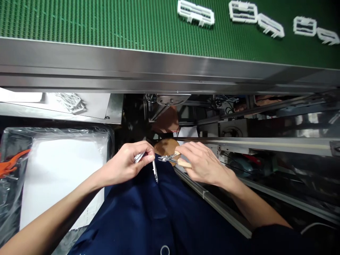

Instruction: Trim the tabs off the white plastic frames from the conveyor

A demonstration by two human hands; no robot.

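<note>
My left hand is closed on a pale plastic part, which hangs down from the fingertips; a second pale piece shows between the fingers. To its right, my right hand is wrapped round the light handles of small pliers. The pliers' metal jaws point left, close to the plastic part and apart from it. Several white plastic frames lie on the green ribbed conveyor belt at the top.
A metal rail edges the belt. At the left, flat white parts lie on a shelf above a plastic-lined bin with white sheet and an orange-handled tool. Metal bars run along the right.
</note>
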